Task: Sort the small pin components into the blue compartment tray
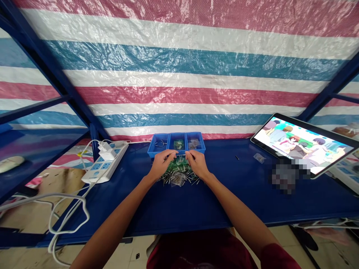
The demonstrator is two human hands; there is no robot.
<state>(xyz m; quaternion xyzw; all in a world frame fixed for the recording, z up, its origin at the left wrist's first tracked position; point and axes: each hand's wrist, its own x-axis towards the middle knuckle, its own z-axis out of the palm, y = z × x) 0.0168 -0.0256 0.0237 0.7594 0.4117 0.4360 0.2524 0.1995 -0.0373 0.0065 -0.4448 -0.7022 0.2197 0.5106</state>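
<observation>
Against a red, white and blue striped plastic sheet (179,78), cut off by the frame at 12 o'clock, stands a dark blue table (179,213), its front edge at 6 o'clock meeting a person in a dark red shirt (202,250), only partly in view. From the pile of parts at the table's middle, a tilted screen (304,144) shows cartoon figures toward 2 o'clock, a pixelated patch (284,177) masking whatever lies beside its lower edge. Toward 9 o'clock, a white power strip (95,175) lies near the table's side, its far end partly covered by plugs. Three joined blue bins (152,153) sit at 12 o'clock, close to the sheet, their small contents hard to identify. The pile (169,177) of thin metal pieces and green bits is half hidden under the wrists; blue tabletop stretches from it to the front edge, with more room toward 3 o'clock. Above it, the left hand (165,161) and right hand (197,161) are nearly closed, thumbs and forefingers pinching opposite ends of a thin pale item (181,153), too small to identify. At 3 o'clock lie a clear packet (259,158) and, smaller, a dark piece (237,157)
</observation>
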